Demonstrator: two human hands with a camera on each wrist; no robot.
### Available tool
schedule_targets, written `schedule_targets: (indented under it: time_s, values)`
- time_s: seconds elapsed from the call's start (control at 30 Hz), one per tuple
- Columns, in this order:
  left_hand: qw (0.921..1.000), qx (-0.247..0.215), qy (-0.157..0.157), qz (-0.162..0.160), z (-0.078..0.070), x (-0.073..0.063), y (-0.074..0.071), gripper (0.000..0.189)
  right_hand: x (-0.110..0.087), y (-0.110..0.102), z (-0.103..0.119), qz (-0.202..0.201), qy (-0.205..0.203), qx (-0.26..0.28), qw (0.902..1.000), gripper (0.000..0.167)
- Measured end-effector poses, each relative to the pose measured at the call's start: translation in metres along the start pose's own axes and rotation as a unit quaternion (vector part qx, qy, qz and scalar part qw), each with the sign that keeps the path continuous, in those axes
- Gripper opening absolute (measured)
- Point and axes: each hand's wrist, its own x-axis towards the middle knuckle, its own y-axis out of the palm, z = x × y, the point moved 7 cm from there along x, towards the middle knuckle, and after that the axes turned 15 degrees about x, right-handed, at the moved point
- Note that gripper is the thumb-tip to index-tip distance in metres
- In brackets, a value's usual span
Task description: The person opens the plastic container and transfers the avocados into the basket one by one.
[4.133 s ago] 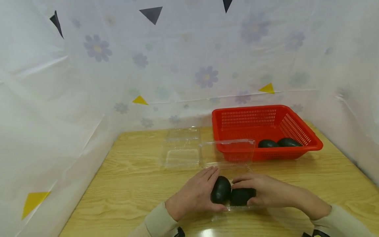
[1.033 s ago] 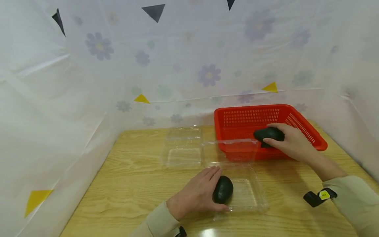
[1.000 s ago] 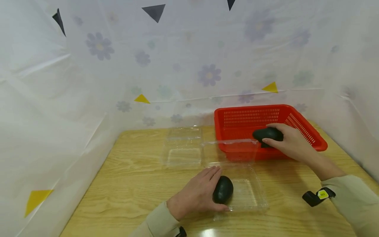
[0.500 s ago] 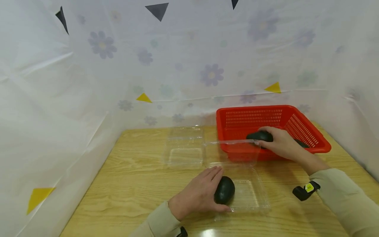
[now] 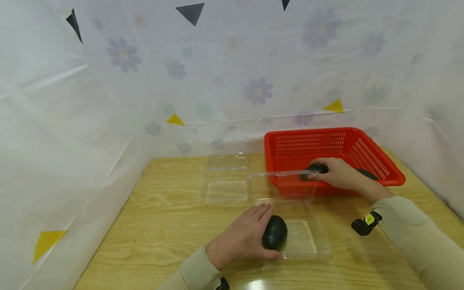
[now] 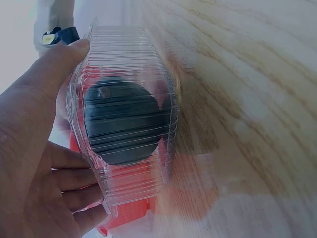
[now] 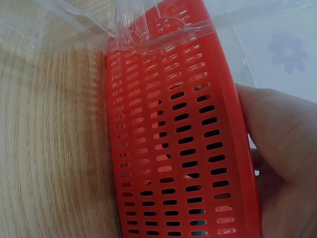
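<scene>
A dark green avocado [image 5: 274, 233] sits in the left part of a clear plastic clamshell box [image 5: 304, 237]. My left hand [image 5: 243, 235] grips that box's left side, thumb at the near edge and fingers at the far edge. In the left wrist view the avocado [image 6: 121, 119] shows through the ribbed wall. My right hand [image 5: 338, 173] reaches into the red basket [image 5: 377, 183] and holds another avocado [image 5: 319, 168] low behind the front wall. One more avocado [image 5: 367, 174] lies to the right in the basket. In the right wrist view the basket wall [image 7: 168, 124] hides the fingertips.
The box's raised clear lid [image 5: 282, 187] stands upright in front of the basket's left part. A second clear box [image 5: 226, 191] sits open behind it, left of the basket. White sheeting [image 5: 217, 80] encloses the back and sides of the wooden table [image 5: 163, 225].
About four seconds ago two avocados were in the box, my right hand on one. It holds an avocado in the basket now, lowered and moved left over the last second. My left hand stays put.
</scene>
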Motion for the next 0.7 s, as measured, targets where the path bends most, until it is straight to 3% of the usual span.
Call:
schedule_targets:
  time_s: [0.33, 0.7]
  values:
    - [1.0000, -0.007, -0.001, 0.006, 0.000, 0.000, 0.000, 0.110, 0.005, 0.004, -0.007, 0.034, 0.048, 0.038, 0.9975, 0.051]
    - [1.0000, -0.004, 0.002, 0.001, 0.000, 0.001, -0.001, 0.109, 0.014, 0.010, -0.011, 0.076, 0.050, 0.020, 0.9956, 0.044]
